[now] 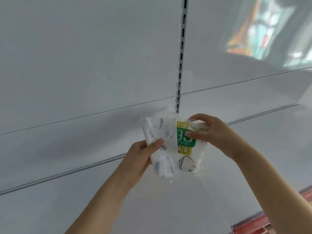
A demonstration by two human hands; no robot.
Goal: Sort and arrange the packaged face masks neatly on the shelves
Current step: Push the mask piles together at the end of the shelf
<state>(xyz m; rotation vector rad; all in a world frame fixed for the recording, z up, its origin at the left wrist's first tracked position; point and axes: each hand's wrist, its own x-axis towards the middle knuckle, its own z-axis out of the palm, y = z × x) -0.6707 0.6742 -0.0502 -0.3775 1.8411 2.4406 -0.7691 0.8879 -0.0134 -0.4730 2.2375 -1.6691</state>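
A white mask packet with small blue prints [160, 132] is held upright over the white shelf [67, 166]; my left hand [143, 157] grips its lower left side, thumb on the front. Behind it to the right sits a clear packet with a green and yellow label and a mask drawing [185, 159]. My right hand [209, 132] pinches the top of that labelled packet, thumb across the green label. Both packets overlap and hide part of each other.
White shelf boards run across the view, with a slotted metal upright [181, 56] at the back panel. A raised shelf lip [84, 168] passes under the hands. Red-edged shelving [270, 225] shows at the bottom right. A coloured reflection [263, 29] glows at upper right.
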